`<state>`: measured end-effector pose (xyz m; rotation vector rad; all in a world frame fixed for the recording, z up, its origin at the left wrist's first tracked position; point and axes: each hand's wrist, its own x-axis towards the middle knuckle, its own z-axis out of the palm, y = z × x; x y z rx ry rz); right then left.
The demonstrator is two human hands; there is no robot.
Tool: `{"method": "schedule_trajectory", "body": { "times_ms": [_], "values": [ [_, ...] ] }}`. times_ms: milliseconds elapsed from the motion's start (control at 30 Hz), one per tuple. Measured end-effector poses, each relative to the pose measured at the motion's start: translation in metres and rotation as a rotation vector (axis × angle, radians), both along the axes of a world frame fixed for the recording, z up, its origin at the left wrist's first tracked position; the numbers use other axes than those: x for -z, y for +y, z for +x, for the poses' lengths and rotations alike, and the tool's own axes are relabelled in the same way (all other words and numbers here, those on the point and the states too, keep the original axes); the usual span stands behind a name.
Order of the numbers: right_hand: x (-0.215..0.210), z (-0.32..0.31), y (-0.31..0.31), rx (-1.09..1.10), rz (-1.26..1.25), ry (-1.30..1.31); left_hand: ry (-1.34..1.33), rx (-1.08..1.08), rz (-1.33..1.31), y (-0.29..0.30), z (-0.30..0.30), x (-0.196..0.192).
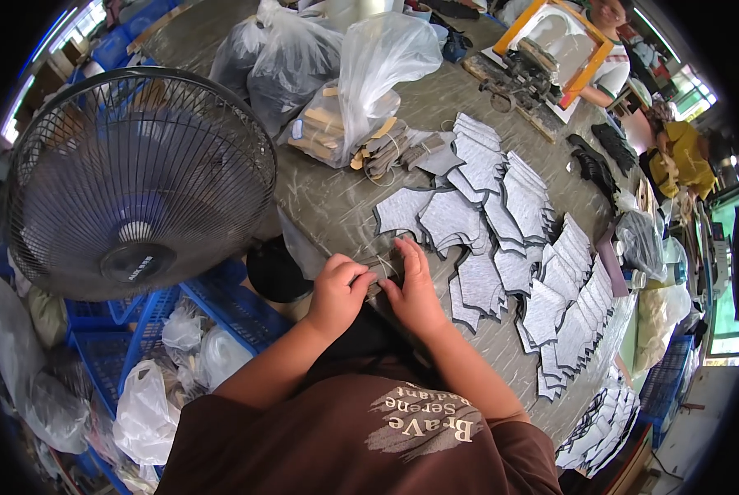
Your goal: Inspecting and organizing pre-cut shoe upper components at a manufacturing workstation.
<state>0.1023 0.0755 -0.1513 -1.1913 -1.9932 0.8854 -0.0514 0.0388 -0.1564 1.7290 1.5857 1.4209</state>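
Working a small bundle at the surface edge

Pinching with both hands: left hand point(336, 289) curled shut around a thin grey bundle point(379, 268), right hand point(415, 289) with fingers flat, pressing its far end. Bundle lies at the near edge of the surface point(336, 198), just short of the grey cut pieces point(501, 214) fanned out in rows. Judgement: keep bundle edges squared, pin it down, and stay clear of the neat rows. Fan point(138, 181) stands left.

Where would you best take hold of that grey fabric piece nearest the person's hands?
Probably by the grey fabric piece's near free edge, coming from the person's side: it lies flat on the table, overlapped by others farther away, so pinching and sliding it out seems easiest.
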Motion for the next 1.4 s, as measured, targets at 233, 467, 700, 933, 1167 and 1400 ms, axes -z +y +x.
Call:
{"method": "schedule_trajectory", "body": {
  "times_ms": [233, 467, 700, 933, 1167, 1400],
  "values": [
    [-0.015, 0.002, 0.003, -0.036, -0.062, 0.182, -0.052, 0.011, 0.025, -0.015, -0.016, 0.003],
    [0.004, -0.002, -0.001, 0.099, 0.139, -0.052, -0.088, -0.102, -0.053, -0.011, -0.010, 0.011],
    [-0.007, -0.006, -0.007, -0.075, 0.229, -0.345, -0.364, -0.131, -0.211, -0.009, -0.020, 0.015],
    [-0.003, -0.005, -0.008, -0.072, 0.222, -0.350, -0.444, 0.002, -0.323, 0.004, -0.019, 0.001],
    [-0.016, -0.001, -0.004, -0.017, 0.270, -0.422, -0.403, 0.025, -0.352, 0.024, -0.036, 0.003],
    [-0.043, 0.019, 0.079, 0.267, 0.351, -0.112, 0.362, -0.074, 0.196, 0.119, -0.017, -0.041]
  ]
}}
